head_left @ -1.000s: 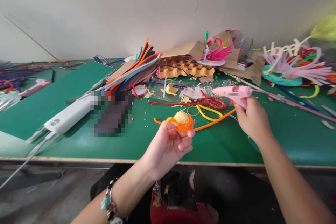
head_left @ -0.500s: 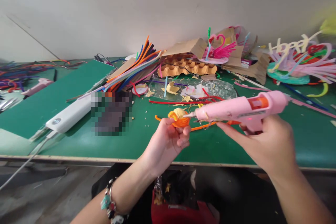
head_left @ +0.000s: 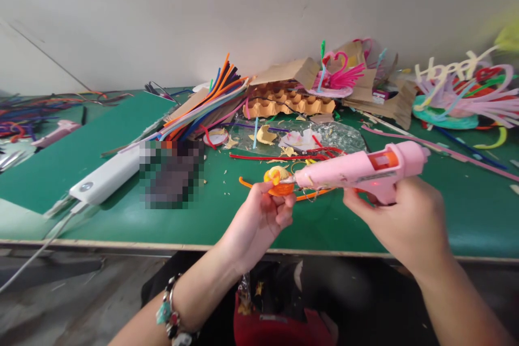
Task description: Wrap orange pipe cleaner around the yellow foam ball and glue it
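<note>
My left hand (head_left: 263, 211) pinches a small round piece wound with orange pipe cleaner (head_left: 281, 188), its pale yellow domed top showing above the coils. In my right hand (head_left: 413, 216) is a pink hot glue gun (head_left: 348, 169), lying nearly level and pointing left. The gun's metal nozzle meets the orange coils beside my left fingertips; whether glue comes out is too small to see. Behind my fingers an orange pipe cleaner (head_left: 314, 194) lies on the green table, and red pipe cleaners (head_left: 267, 157) lie farther back.
A white power bank-like device (head_left: 109, 175) with a cable lies at left, near a bundle of pipe cleaners (head_left: 211, 102). Behind are an egg carton (head_left: 284, 104) and a pink pipe-cleaner swan (head_left: 338, 78). Another pipe-cleaner piece (head_left: 450, 111) stands right. A red bin (head_left: 279, 330) is below the table edge.
The glue gun has moved left and slightly down, bringing its nozzle into the orange coils. My left hand has barely moved; the loose orange end now bends in toward the nozzle.
</note>
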The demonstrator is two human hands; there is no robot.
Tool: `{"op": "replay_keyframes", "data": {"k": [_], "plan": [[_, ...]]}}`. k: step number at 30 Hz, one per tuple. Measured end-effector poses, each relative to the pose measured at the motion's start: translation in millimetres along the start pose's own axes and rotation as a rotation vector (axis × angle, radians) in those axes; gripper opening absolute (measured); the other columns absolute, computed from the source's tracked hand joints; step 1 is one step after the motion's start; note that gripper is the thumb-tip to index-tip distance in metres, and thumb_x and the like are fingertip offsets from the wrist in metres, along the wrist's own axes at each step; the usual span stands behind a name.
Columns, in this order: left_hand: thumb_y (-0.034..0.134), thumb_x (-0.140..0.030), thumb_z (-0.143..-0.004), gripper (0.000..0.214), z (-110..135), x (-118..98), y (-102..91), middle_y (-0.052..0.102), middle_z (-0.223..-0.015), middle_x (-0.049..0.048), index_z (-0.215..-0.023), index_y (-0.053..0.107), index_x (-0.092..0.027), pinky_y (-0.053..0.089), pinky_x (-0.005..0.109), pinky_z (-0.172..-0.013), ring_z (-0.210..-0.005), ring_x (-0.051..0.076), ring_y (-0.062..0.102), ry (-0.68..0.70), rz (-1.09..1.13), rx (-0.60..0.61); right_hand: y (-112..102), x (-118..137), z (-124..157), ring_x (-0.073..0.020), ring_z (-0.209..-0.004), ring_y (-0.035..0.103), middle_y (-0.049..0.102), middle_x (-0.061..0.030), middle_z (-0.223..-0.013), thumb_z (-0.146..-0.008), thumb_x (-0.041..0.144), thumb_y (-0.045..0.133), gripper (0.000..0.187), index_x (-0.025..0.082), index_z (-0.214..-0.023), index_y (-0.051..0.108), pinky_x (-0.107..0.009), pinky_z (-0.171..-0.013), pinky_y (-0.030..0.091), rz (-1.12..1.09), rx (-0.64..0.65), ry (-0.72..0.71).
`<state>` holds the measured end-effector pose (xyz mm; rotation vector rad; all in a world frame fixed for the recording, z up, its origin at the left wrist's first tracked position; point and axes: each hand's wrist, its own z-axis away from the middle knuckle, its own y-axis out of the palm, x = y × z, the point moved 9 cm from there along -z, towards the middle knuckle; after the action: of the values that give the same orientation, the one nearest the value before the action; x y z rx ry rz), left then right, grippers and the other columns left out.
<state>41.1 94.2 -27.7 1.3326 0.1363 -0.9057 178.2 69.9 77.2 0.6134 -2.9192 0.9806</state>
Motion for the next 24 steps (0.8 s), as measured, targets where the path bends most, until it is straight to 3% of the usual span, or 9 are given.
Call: {"op": "replay_keyframes", "data": {"k": [3, 7, 11, 18, 24], "plan": [[0.044, -0.024, -0.080, 0.026, 0, 0, -1.6, 0.053, -0.055, -0.0008, -0.061, 0.057, -0.012, 0.033, 0.017, -0.047, -0.042, 0.005, 0.036, -0.003, -0.001, -0.016, 1, 0, 2, -0.0189, -0.048, 0.057, 0.063, -0.0077, -0.064, -0.074, 0.023, 0.053, 0.005, 0.018, -0.075, 0.054, -0.028, -0.037, 0.033, 0.046, -0.003, -0.011], [0.044, -0.024, -0.080, 0.026, -1, -1, -2.2, 0.052, -0.054, -0.0013, -0.060, 0.056, -0.013, 0.032, 0.017, -0.047, -0.042, 0.005, 0.034, 0.002, -0.005, -0.030, 1, -3, 3, -0.0255, -0.063, 0.065, 0.068, -0.0161, -0.084, -0.074, 0.023, 0.051, 0.023, 0.012, -0.093, 0.058, -0.031, -0.044, 0.043, 0.058, -0.008, 0.019], [0.043, -0.024, -0.080, 0.025, 0, -1, -3.0, 0.051, -0.054, -0.0016, -0.062, 0.056, -0.013, 0.033, 0.017, -0.048, -0.042, 0.005, 0.033, -0.003, -0.009, -0.047, 3, -11, 5, -0.0253, -0.064, 0.064, 0.067, -0.0134, -0.085, -0.072, 0.023, 0.050, 0.016, 0.019, -0.086, 0.057, -0.031, -0.046, 0.045, 0.015, 0.025, 0.082], [0.041, -0.023, -0.081, 0.025, 0, -3, -3.0, 0.050, -0.055, -0.0013, -0.063, 0.055, -0.013, 0.034, 0.017, -0.047, -0.042, 0.005, 0.033, -0.001, -0.011, -0.058, 4, -17, 5, -0.0231, -0.061, 0.061, 0.061, -0.0063, -0.069, -0.069, 0.022, 0.052, 0.003, 0.024, -0.070, 0.051, -0.032, -0.048, 0.046, -0.034, 0.042, 0.138], [0.038, -0.022, -0.083, 0.028, 0, -3, -2.9, 0.049, -0.054, -0.0012, -0.062, 0.055, -0.013, 0.033, 0.017, -0.047, -0.042, 0.005, 0.034, -0.007, -0.004, -0.054, 4, -20, 2, -0.0214, -0.058, 0.060, 0.060, -0.0067, -0.068, -0.069, 0.024, 0.051, 0.020, 0.025, -0.060, 0.034, -0.031, -0.046, 0.044, -0.059, 0.062, 0.131]]}}
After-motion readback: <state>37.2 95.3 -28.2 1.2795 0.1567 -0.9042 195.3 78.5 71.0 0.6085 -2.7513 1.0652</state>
